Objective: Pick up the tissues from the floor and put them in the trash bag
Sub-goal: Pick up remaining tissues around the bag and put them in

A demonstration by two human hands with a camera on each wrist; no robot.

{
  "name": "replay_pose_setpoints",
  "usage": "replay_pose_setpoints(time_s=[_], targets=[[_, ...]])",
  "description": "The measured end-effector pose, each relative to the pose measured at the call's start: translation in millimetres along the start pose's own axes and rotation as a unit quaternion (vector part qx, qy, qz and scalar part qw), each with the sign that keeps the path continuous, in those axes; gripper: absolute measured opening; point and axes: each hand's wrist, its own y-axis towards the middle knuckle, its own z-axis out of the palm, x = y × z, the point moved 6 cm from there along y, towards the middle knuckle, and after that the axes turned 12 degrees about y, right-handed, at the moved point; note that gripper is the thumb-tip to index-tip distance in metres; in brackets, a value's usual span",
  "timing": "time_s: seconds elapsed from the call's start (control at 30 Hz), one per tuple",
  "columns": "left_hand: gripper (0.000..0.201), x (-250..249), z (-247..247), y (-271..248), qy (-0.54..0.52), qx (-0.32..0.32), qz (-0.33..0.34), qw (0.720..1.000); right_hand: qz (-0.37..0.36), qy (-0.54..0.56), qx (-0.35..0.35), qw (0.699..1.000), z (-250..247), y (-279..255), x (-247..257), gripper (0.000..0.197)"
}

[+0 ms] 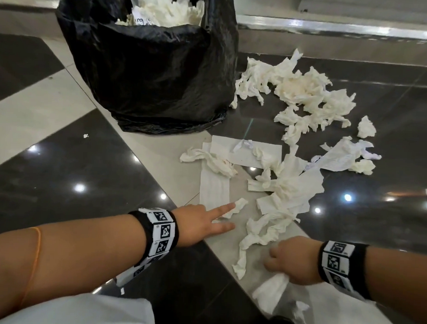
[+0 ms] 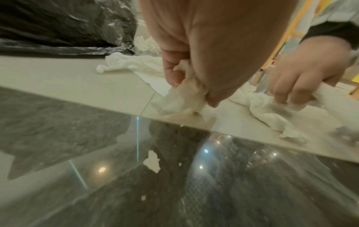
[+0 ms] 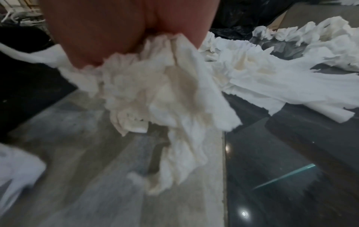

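Observation:
The black trash bag [image 1: 148,70] stands open at the top centre, heaped with white tissues [image 1: 171,12]. Crumpled tissues [image 1: 304,92] lie scattered on the floor to its right and down toward me. My left hand [image 1: 233,216] reaches over the beige tile, and in the left wrist view its thumb and fingers pinch a small tissue [image 2: 180,101]. My right hand [image 1: 276,263], lower right, grips a bunch of tissue [image 1: 271,292]. The right wrist view shows that wad [image 3: 165,99] hanging from the hand [image 3: 116,46].
The floor is glossy dark tiles [image 1: 62,176] crossed by a beige strip [image 1: 39,117]. Flat paper sheets [image 1: 214,188] lie among the tissues. A metal ledge [image 1: 333,28] runs along the back. Clear plastic [image 1: 328,311] lies under my right wrist.

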Motion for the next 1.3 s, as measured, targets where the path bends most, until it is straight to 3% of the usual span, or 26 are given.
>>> replay_pose_setpoints(time_s=[0.1,0.2,0.27,0.33,0.37,0.4,0.43,0.47,0.53,0.63,0.83,0.97,1.07,1.2,1.3], targets=[[0.08,0,10,7,0.008,0.059,-0.003,0.998,-0.009,0.063,0.001,0.998,6,-6,10,0.048],[0.036,1,5,7,-0.01,0.055,-0.026,0.998,-0.021,0.029,0.056,0.998,27,-11,18,0.057],[0.026,0,-1,5,0.011,0.025,-0.01,1.0,-0.031,0.001,0.075,0.997,38,-11,26,0.048],[0.03,3,-6,3,0.014,0.014,-0.007,1.0,0.024,0.004,0.088,0.996,55,-10,22,0.032],[0.03,7,-9,1,0.003,0.006,-0.019,1.0,0.071,0.03,0.065,0.995,62,-8,13,0.029],[0.029,11,-13,-1,-0.015,-0.005,-0.036,0.999,0.095,0.016,-0.011,0.995,60,-2,6,0.024],[0.027,16,-16,-4,-0.038,-0.013,-0.06,0.997,0.088,-0.025,-0.051,0.995,52,0,6,0.017],[0.024,21,-19,-8,-0.06,-0.019,-0.086,0.994,0.065,-0.063,-0.043,0.995,47,3,8,0.01],[0.021,31,-23,-15,-0.082,-0.029,-0.132,0.987,-0.005,-0.074,-0.046,0.996,21,1,12,0.015],[0.024,40,-25,-27,-0.096,-0.044,-0.16,0.982,0.02,-0.065,-0.177,0.982,-37,-7,2,0.013],[0.021,44,-28,-50,-0.182,-0.105,-0.178,0.961,0.055,-0.097,-0.182,0.977,-43,18,-7,0.038],[0.007,47,-28,-65,-0.204,-0.119,-0.225,0.945,0.05,-0.088,-0.156,0.983,-54,25,2,0.035],[0.01,51,-22,-73,-0.193,-0.1,-0.242,0.946,0.075,-0.016,-0.158,0.984,-77,24,0,0.035],[0.023,62,-14,-78,-0.18,-0.085,-0.28,0.939,0.097,0.071,-0.229,0.966,-122,15,0,0.024],[0.033,69,-4,-70,-0.171,-0.059,-0.273,0.945,0.105,0.114,-0.278,0.948,-144,4,1,0.02]])
